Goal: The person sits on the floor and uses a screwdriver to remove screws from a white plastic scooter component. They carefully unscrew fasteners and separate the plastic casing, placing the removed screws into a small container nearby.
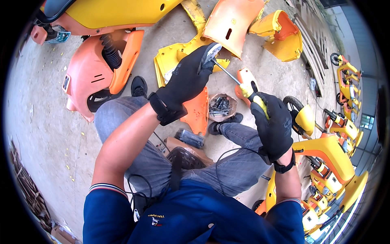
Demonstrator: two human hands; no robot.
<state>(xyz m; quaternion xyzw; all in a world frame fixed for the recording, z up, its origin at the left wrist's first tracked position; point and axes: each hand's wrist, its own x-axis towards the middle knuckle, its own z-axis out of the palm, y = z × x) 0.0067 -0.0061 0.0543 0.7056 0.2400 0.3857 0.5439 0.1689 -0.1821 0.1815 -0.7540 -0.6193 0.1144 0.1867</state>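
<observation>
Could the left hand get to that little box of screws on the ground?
Probably yes. The box of screws sits open on the floor between the feet, just below the left hand, with nothing over it. But that hand already holds a small grey part.

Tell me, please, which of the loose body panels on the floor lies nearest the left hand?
The yellow panel directly beneath the gloved left hand; the pale orange panel and the yellow-and-orange cover lie farther off.
</observation>
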